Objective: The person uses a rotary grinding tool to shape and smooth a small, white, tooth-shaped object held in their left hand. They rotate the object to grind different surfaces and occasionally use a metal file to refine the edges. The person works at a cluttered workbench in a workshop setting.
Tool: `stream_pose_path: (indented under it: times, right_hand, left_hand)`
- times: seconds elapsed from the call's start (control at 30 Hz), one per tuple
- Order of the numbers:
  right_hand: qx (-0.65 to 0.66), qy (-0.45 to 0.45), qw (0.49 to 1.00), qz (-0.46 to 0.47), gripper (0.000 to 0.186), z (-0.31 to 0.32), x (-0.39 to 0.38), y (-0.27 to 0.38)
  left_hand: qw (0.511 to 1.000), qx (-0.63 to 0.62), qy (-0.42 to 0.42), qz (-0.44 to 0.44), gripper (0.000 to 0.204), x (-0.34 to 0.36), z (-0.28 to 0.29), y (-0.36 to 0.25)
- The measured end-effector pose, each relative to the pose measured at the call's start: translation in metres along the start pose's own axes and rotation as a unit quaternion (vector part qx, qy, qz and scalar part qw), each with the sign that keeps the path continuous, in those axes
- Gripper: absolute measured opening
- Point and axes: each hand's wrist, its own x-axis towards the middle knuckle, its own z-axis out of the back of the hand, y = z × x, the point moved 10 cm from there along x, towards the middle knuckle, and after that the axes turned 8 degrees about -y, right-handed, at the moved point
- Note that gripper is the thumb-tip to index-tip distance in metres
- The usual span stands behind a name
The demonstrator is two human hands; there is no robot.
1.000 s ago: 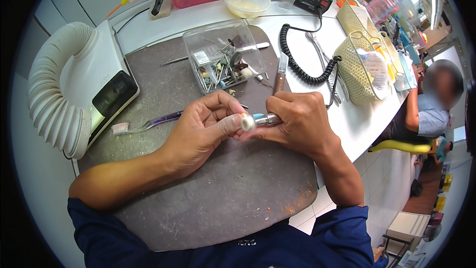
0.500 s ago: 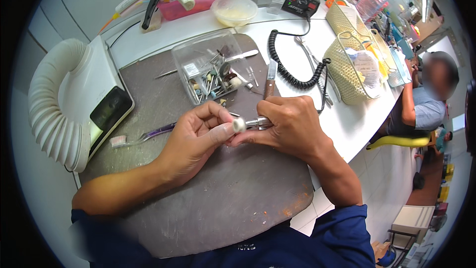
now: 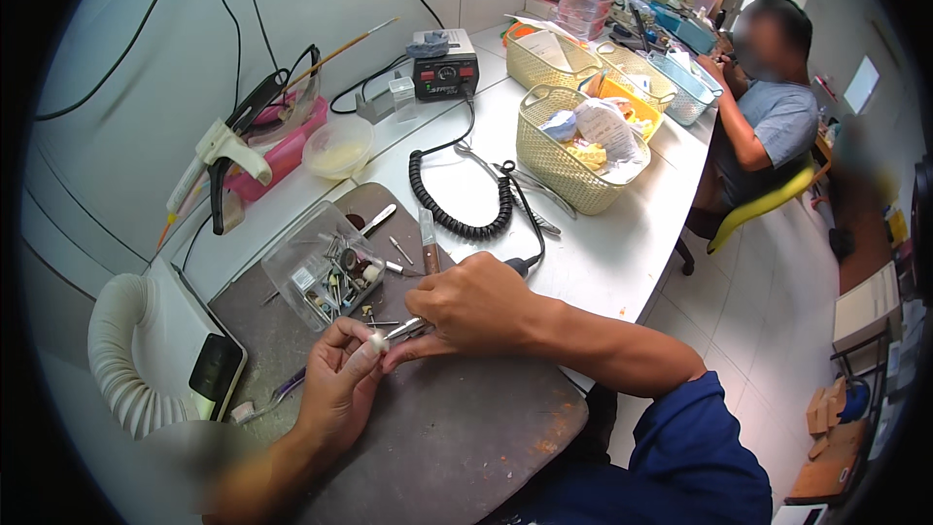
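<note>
Taking the hands as the dial's centre and twelve as the top of the view, the right hand (image 3: 466, 303) is wrapped around a metal rotary handpiece (image 3: 408, 329). The left hand (image 3: 340, 369) has thumb and forefinger drawn narrow at the whitish head (image 3: 379, 341) on the handpiece's tip; whether it also pinches a small workpiece cannot be told. The handpiece and head lie over the brown board (image 3: 457, 437). The step in hand looks like close work with that blurred, perhaps spinning head; the next move calls for a braced grip and fingertips clear of its edge.

At eleven o'clock, a clear plastic box (image 3: 290, 251) holds shanked bits, dark discs and pale wheels. Farther that way, a pink basin (image 3: 309, 126) sits beneath a white-and-black tool, its contents mostly hidden. Just before twelve, a round translucent tub (image 3: 338, 148) shows something pale yellowish. Toward two, on the white table (image 3: 607, 258), a cream perforated basket (image 3: 564, 173) carries papers and yellow and blue packets; a light-blue basket (image 3: 688, 102) stands behind, its contents unclear.
</note>
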Motion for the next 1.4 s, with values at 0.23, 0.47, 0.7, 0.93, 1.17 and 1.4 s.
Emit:
stream_pose_path:
  times: [0.23, 0.47, 0.7, 0.93, 1.17, 1.4]
  right_hand:
    - [0.001, 0.052, 0.998, -0.043, 0.069, 0.003, 0.0, -0.004]
    - [0.011, -0.001, 1.0, -0.008, 0.066, 0.0, -0.003, 0.001]
    - [0.01, -0.008, 1.0, -0.009, 0.07, 0.003, 0.0, 0.001]
    - [-0.018, 0.029, 0.999, -0.018, 0.067, 0.007, -0.001, -0.005]
    - [-0.006, 0.033, 0.999, -0.01, 0.064, -0.002, 0.006, 0.001]
    - [-0.016, 0.047, 0.998, -0.036, 0.068, -0.001, 0.004, -0.002]
  left_hand:
    - [1.0, -0.019, 0.015, -0.018, 0.019, 0.001, -0.001, -0.001]
    - [1.0, -0.022, 0.013, -0.016, 0.019, 0.001, -0.003, -0.001]
    - [1.0, -0.022, 0.003, -0.019, 0.018, 0.0, 0.0, -0.003]
    - [1.0, -0.023, -0.006, -0.014, 0.018, 0.004, -0.003, 0.0]
    - [1.0, -0.006, -0.005, -0.024, 0.015, -0.001, 0.001, -0.007]
    - [1.0, 0.003, 0.027, -0.006, 0.016, 0.002, -0.003, -0.002]
